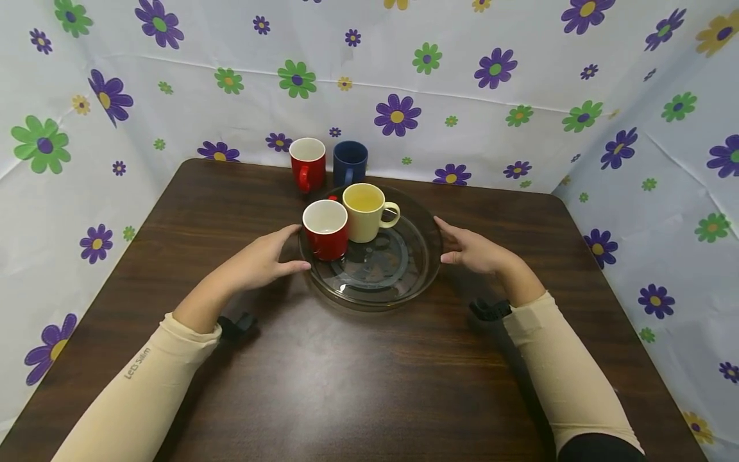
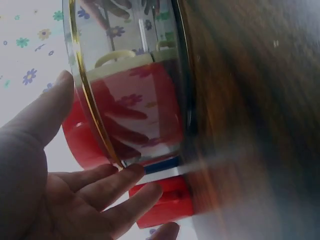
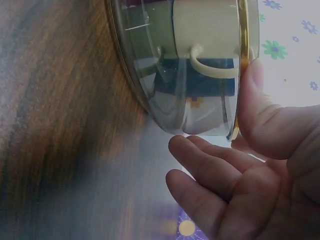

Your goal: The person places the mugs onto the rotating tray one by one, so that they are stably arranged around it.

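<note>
A round, smoky transparent glass bowl (image 1: 404, 276) stands on the dark brown wood-grain table (image 1: 346, 385), near the middle and closer to the far edge than the near edge. Inside it, towards its left rim, is a red ceramic mug with a white interior (image 1: 329, 244); just beside that, farther back, is a pale yellow mug (image 1: 360, 224), upright, its handle pointing towards the table's right edge.

The left hand (image 1: 262, 260) is at the bowl's left side, thumb and fingers spread, fingertips at the rim. The right hand (image 1: 479, 250) faces it from the opposite side, its thumb at the rim and its other fingers loosely bent. Both grips are spread and relaxed against the outside of the bowl, neither curled around it.

Behind the bowl, at the table's far edge and left of its middle, a second red mug with a white interior (image 1: 308, 163) stands just beside a dark blue mug (image 1: 350, 157); both handles face the near edge. Cream sleeves (image 1: 568, 372) cover the forearms, the left one lettered. White cloth with purple, green and yellow flowers (image 1: 231, 45) hangs beyond the far edge and along both sides.
</note>
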